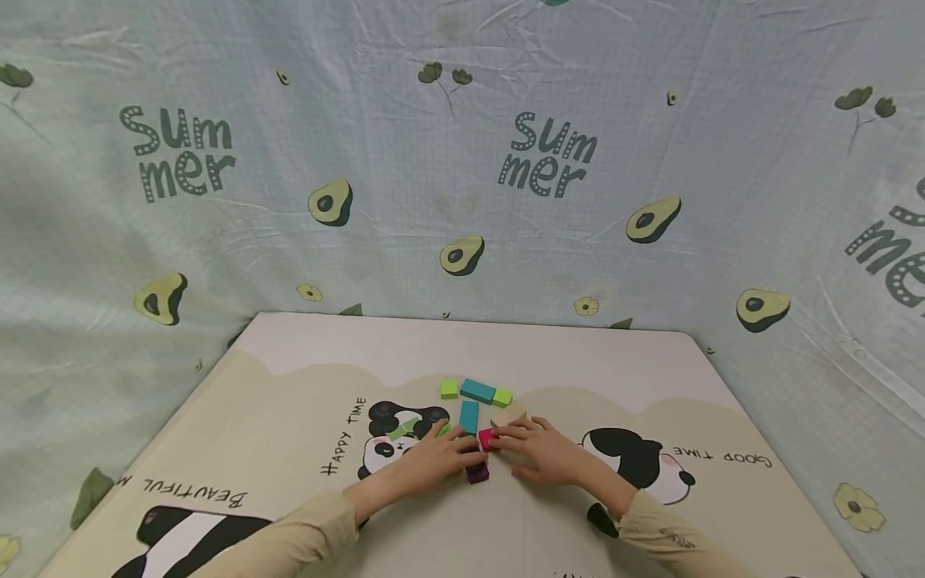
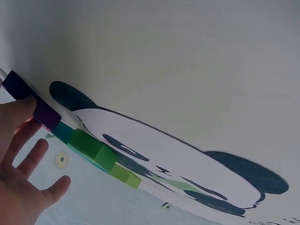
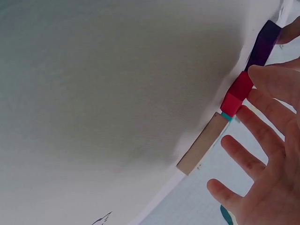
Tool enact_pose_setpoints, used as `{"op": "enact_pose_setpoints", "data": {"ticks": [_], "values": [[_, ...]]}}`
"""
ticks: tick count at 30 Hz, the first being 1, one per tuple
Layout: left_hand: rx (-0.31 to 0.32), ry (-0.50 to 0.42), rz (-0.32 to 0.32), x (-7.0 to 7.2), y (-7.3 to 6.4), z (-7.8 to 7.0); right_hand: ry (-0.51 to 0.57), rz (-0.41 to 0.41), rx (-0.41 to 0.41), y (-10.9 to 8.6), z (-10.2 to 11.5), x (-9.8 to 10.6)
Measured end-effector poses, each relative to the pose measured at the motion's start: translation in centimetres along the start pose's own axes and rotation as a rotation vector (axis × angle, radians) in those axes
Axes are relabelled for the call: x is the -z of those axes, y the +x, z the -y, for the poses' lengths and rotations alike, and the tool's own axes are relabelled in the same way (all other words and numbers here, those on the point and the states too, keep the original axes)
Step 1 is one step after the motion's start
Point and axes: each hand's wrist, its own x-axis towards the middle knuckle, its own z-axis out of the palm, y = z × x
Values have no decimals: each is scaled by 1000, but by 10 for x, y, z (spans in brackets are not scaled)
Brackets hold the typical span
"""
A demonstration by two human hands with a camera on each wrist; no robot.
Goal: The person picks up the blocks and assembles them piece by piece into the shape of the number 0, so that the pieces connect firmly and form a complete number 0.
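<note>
My left hand [image 1: 438, 463] pinches a dark purple block [image 2: 47, 112] between thumb and fingers, its other fingers spread. Facing it, my right hand [image 1: 547, 454] holds a red block [image 3: 237, 93] with thumb and fingertips at its side. The red block stands close beside the purple one. Just beyond the hands lie a teal block [image 1: 469, 417] and a pale wooden block [image 1: 509, 414]. A green block [image 2: 93, 149] sits near my left fingers, partly hidden by them in the head view.
Farther back on the table is a row with a lime block [image 1: 450, 389], another teal block [image 1: 478, 391] and a second lime block [image 1: 502, 396]. Panda drawings and lettering mark the tabletop [image 1: 303, 417]. A printed curtain [image 1: 390, 160] hangs behind and along the sides.
</note>
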Motion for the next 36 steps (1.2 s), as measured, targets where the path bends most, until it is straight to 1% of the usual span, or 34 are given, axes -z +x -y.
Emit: {"op": "enact_pose_setpoints", "data": {"ticks": [5,10,14,20,24,27,32,36], "values": [[-15,21,-49,1,0,1,26,12,-12,1,0,0],[-37,11,-64,3,-3,-1,24,-2,-6,1,0,0],[-39,-13,-62,5,-6,-5,35,-10,-7,1,0,0],[-26,-21,-30,6,-5,-12,58,-5,-30,3,0,-1],[-50,-24,-43,5,-3,-18,90,-5,-49,4,-1,-2],[-58,-18,-60,4,-1,-22,108,-21,-54,4,-1,-1],[-42,-12,-69,4,3,-27,122,-60,-48,7,-2,-2],[-15,-20,-55,4,6,-31,118,-89,-42,11,-1,-1]]}}
